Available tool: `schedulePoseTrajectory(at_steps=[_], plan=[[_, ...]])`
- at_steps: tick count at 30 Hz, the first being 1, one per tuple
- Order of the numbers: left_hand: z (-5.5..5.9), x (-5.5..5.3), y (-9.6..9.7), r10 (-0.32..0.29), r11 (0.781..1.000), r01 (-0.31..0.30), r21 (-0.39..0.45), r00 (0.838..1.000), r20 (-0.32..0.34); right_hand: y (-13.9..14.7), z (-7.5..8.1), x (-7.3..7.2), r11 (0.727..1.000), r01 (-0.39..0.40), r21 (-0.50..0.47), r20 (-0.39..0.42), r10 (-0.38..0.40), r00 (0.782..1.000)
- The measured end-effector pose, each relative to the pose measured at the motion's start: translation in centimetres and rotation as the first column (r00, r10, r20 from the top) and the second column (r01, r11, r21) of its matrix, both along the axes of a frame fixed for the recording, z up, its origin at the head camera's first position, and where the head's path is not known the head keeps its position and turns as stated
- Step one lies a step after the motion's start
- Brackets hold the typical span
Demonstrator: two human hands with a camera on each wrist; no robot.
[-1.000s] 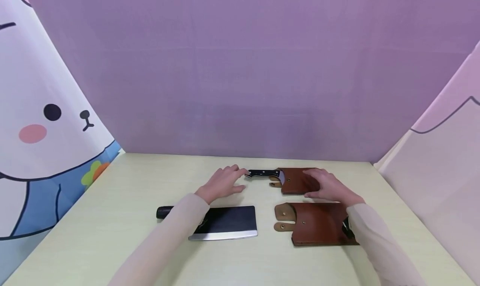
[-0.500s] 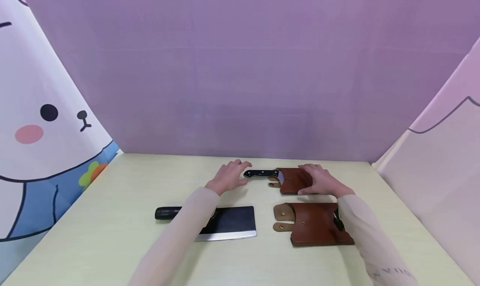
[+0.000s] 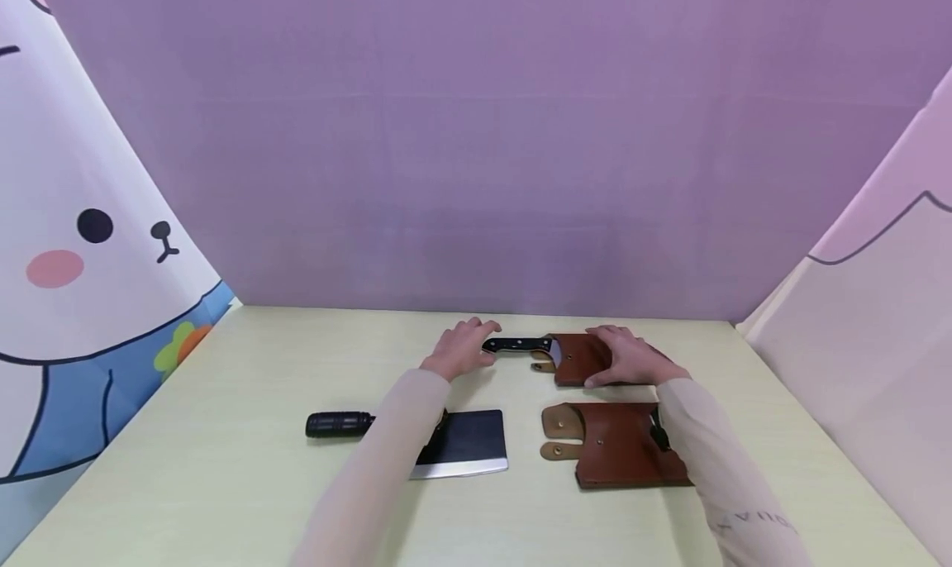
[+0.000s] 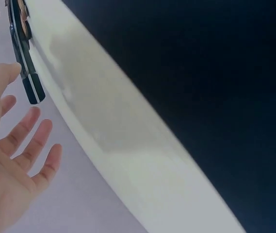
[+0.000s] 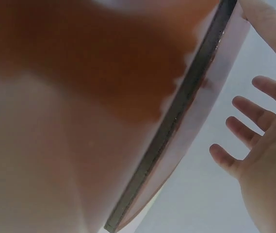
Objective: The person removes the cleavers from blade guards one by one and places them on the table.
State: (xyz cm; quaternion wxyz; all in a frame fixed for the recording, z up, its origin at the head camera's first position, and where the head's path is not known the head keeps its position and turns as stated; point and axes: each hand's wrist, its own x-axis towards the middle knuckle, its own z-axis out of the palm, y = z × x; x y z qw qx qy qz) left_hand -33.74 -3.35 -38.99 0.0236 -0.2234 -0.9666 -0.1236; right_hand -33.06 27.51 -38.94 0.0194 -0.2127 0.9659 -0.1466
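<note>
A small knife with a black riveted handle (image 3: 519, 345) lies at the back of the table, its blade mostly inside a brown leather sheath (image 3: 574, 359). My left hand (image 3: 459, 349) is at the free end of that handle, thumb and fingers apart. In the left wrist view, the thumb overlaps the handle (image 4: 33, 87) while the other fingers stay spread below its end. Over the right part of the same sheath is my right hand (image 3: 630, 360), thumb toward the near edge and fingers toward the far one. The right wrist view shows its fingers (image 5: 244, 111) spread.
A broad cleaver (image 3: 472, 439) lies at front left, partly hidden by my left sleeve (image 3: 387, 468). Another, larger brown leather sheath (image 3: 625, 447) with two strap flaps lies at front right, partly under my right forearm. A purple cloth wall (image 3: 476, 154) stands behind the table.
The left hand has moved right, to the end of the knife handle. The right hand has moved left over the back sheath. The knives and sheaths lie as before.
</note>
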Motion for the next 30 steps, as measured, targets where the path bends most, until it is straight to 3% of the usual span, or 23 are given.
schedulePoseTrajectory(at_steps=[16, 30], plan=[[-0.5, 0.4, 0.6, 0.005, 1.000, -0.005, 0.008, 0.999, 0.032, 0.2, -0.5, -0.2, 0.999, 0.027, 0.024, 0.077, -0.029, 0.997], [-1.1, -0.3, 1.4, -0.009, 1.000, 0.009, -0.011, 1.000, 0.019, 0.2, -0.5, -0.6, 1.000, 0.013, 0.026, 0.111, -0.016, 0.994]])
